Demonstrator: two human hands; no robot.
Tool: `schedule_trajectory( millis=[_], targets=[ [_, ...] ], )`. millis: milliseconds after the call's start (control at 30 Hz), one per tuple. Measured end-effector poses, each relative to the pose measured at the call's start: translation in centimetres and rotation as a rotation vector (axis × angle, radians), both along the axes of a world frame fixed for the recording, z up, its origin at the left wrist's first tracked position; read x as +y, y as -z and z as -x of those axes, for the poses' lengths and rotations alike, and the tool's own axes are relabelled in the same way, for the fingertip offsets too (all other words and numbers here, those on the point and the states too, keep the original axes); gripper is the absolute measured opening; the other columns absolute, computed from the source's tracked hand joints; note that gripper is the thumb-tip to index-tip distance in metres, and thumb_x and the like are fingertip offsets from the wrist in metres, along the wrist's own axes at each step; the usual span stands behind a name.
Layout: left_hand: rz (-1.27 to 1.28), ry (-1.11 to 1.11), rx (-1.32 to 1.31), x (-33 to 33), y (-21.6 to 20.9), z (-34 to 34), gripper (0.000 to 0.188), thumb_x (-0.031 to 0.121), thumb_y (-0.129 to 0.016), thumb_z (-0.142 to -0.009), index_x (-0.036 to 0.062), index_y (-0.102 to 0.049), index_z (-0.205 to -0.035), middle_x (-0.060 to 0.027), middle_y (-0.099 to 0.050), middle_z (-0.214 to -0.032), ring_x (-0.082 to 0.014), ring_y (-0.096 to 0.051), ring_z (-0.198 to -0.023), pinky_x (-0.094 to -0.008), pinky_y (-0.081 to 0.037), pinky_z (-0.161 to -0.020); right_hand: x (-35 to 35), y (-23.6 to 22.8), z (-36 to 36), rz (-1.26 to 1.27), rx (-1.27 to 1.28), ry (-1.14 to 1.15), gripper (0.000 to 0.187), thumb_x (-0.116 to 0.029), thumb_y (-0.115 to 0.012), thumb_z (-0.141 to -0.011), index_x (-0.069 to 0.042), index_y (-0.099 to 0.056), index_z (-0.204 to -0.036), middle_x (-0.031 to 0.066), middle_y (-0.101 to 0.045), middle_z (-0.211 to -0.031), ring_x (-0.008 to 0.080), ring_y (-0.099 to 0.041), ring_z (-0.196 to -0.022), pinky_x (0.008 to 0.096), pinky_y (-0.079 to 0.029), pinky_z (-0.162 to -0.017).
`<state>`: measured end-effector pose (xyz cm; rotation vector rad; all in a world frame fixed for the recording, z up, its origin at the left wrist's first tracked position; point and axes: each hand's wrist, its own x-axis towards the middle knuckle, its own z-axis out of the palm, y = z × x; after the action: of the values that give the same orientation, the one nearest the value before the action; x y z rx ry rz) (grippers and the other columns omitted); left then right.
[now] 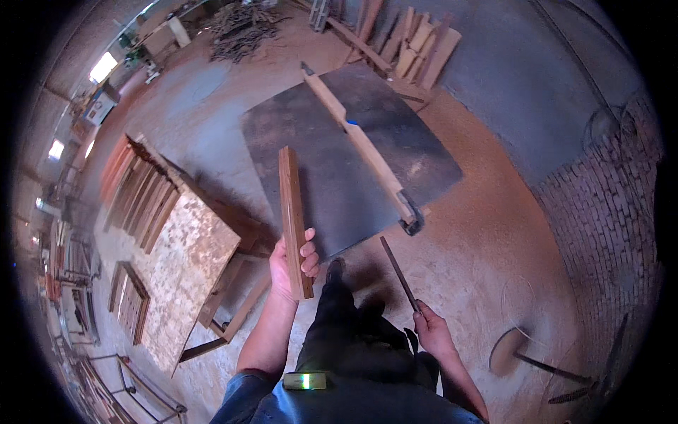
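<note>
Upright in front of me, my left hand point(301, 263) has its fingers wrapped round a brown wooden strip point(288, 191), which looks grooved along its length. My right hand point(432, 331), lower and to the right, grips one end of a thin dark stick point(399, 272) that points up and away from me. Beyond both hands stands a table with a dark, flat top point(268, 141). Across it runs a long pale wooden fence point(371, 157), with a dark clamp point(411, 220) at its near end and a notch marked by something blue midway.
At left, a worn table point(187, 240) carries wooden strips point(145, 201) and a small slatted stack point(129, 302). Boards point(424, 53) lean behind the dark table, near a scrap heap point(244, 32). On the right are a brick wall point(600, 205) and a round disc on a rod point(505, 351).
</note>
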<state>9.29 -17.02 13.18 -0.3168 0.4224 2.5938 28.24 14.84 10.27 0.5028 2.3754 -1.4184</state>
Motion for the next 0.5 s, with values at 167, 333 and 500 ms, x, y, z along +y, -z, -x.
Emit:
schedule_trajectory(
  millis=[167,333,500],
  targets=[
    [0.023,0.086,-0.034,3.0,1.7,1.7,0.051,0.042,-0.045,-0.096,-0.0001,-0.057,-0.121,-0.0032,-0.054,-0.077,-0.0184,-0.047,-0.055,-0.0314,-0.04,-0.049,0.9,-2.9,0.0,-0.012,-0.149,0.11,0.044,-0.025,-0.052,-0.101,-0.004,-0.052,-0.139,0.0186,-0.059,-0.109,0.0255,-0.057,-0.105,0.0337,-0.046,-0.091],
    [0.103,0.186,-0.021,4.8,3.1,3.9,0.045,0.039,-0.046,-0.097,0.0,-0.057,-0.116,-0.0058,-0.059,-0.083,-0.0214,-0.054,-0.059,-0.0341,-0.046,-0.053,1.1,-3.0,-0.2,-0.021,-0.151,0.188,0.046,-0.028,-0.052,-0.1,-0.005,-0.051,-0.14,0.0232,-0.069,-0.104,0.0287,-0.068,-0.1,0.037,-0.051,-0.088],
    [0.759,0.092,0.005,8.4,4.7,5.2,0.018,0.019,-0.057,-0.096,0.0007,-0.054,-0.097,-0.0112,-0.063,-0.085,-0.0254,-0.065,-0.07,-0.0364,-0.055,-0.064,0.8,-2.9,-0.1,-0.01,-0.166,0.218,0.048,-0.03,-0.051,-0.1,-0.005,-0.051,-0.14,0.0136,-0.066,-0.077,0.0221,-0.066,-0.071,0.0353,-0.053,-0.071]
  ],
)
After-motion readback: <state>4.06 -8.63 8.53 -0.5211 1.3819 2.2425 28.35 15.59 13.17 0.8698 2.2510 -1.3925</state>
